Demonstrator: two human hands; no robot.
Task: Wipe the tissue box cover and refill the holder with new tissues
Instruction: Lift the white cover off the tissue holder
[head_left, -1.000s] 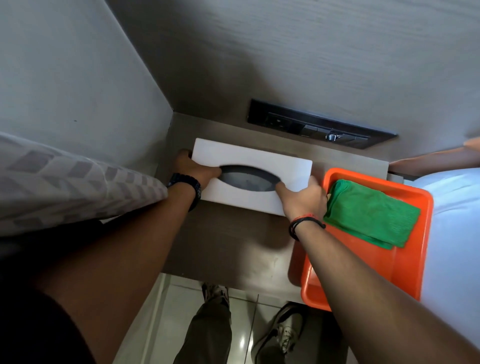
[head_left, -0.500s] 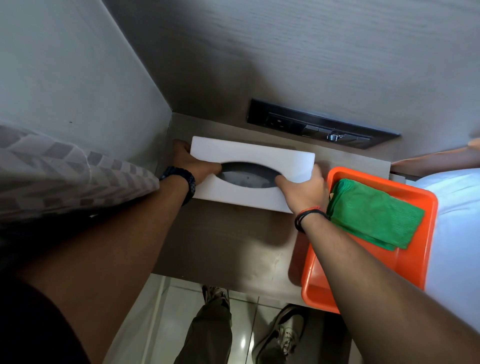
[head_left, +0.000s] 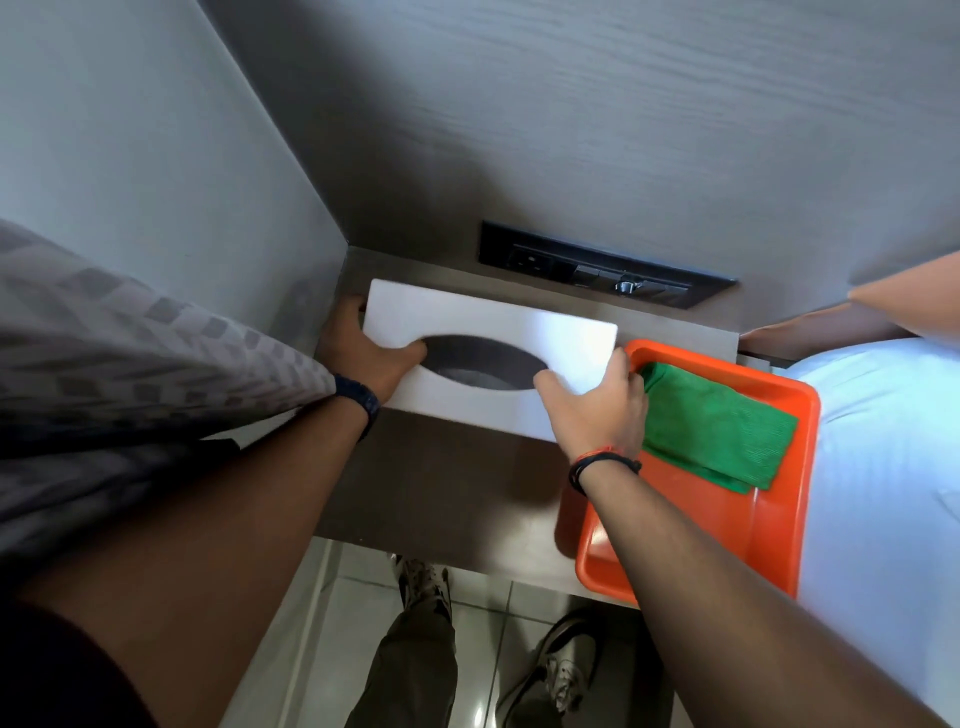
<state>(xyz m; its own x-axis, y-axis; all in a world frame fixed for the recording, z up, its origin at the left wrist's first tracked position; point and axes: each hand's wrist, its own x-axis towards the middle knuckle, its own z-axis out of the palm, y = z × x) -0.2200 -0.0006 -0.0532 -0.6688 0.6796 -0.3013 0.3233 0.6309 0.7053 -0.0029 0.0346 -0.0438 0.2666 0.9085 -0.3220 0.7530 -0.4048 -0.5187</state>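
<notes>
- At far left a patterned grey pillow (head_left: 130, 353) presses over our left forearm, beside the grey wall.
- Our left hand (head_left: 358, 353) grips the left end of the white tissue box cover (head_left: 488, 317), fingers curled around its edge and thumb hooked at the left tip of the oval slot (head_left: 483, 364).
- The cover lies flat at the back of the brown counter (head_left: 431, 483), just below a black socket panel (head_left: 602, 267) set in the wall.
- The slot shows only dark inside.
- Our right hand (head_left: 597, 410) clamps the cover's right end, thumb at the slot's right tip, fingers wrapped over the near right corner.
- Just beside that hand sits an orange tray (head_left: 779, 499) holding a folded green cloth (head_left: 717, 426).
- The tray's near end overhangs the counter edge.
- At far right lies white bedding (head_left: 893, 467).
</notes>
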